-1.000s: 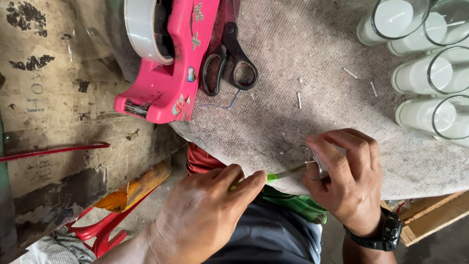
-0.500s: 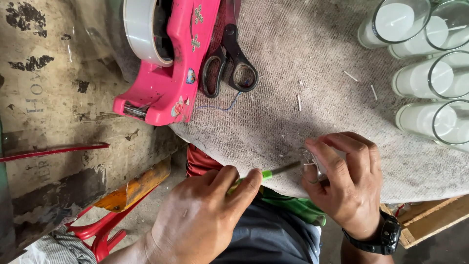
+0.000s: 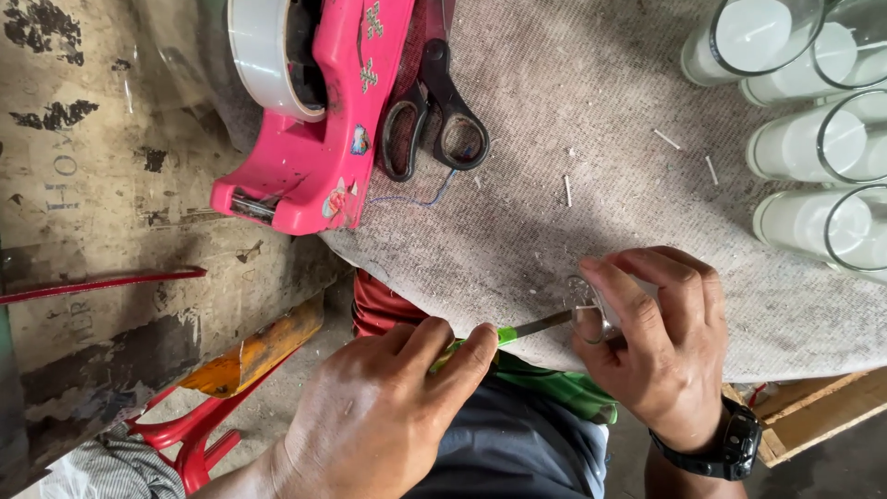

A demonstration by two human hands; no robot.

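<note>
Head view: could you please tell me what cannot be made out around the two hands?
- Small glass piece in the right hand: mostly covered by its fingers.
- Green-handled tool: handle hidden inside the left hand.
- Glass candle jars: cut off by the top and right edges.
- Pink tape dispenser: cut off at the top.

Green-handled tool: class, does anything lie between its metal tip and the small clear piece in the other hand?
Nothing visible does. The left hand holds the green-handled tool, whose tip reaches the small clear piece pinched in the right hand.
</note>
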